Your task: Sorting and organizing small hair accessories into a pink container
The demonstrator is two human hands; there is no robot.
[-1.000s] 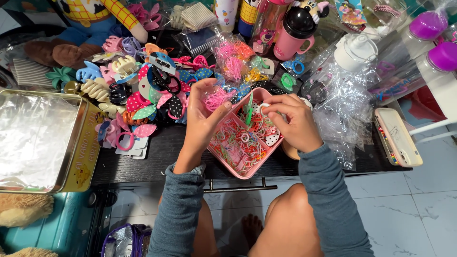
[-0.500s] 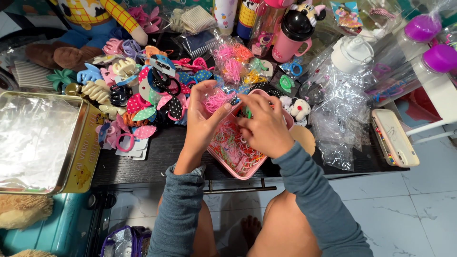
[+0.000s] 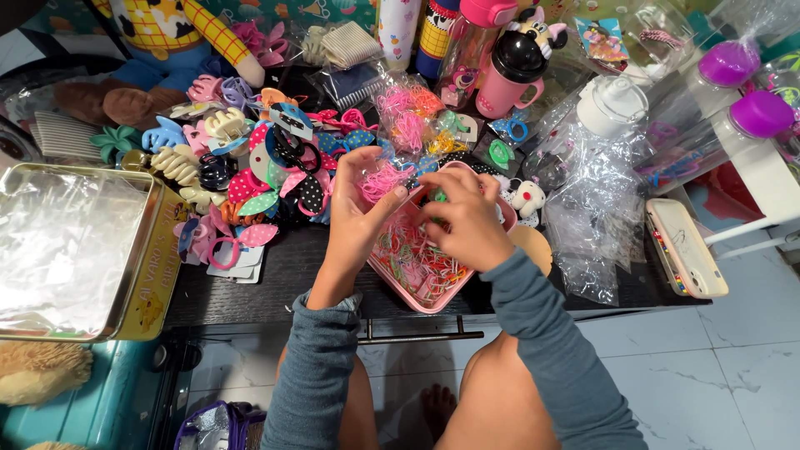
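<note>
Now | left hand (image 3: 354,221) fingers pinch pink elastic bands (image 3: 382,178) | right hand (image 3: 467,221) fingers clenched, picking in pink tray (image 3: 417,302) | bands likely light, stretchy, tangly; pinch the bunch's middle

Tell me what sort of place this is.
Probably a small stall or home workspace selling hair accessories: a heap of hair clips and bows, cellophane-wrapped bottles, and a pink tray of tiny elastic bands.

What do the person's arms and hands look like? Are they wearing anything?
Both arms wear long, snug, grey-blue sleeves that end at the wrists. The left hand and right hand are bare: no gloves, rings, watch or bracelets show.
</note>
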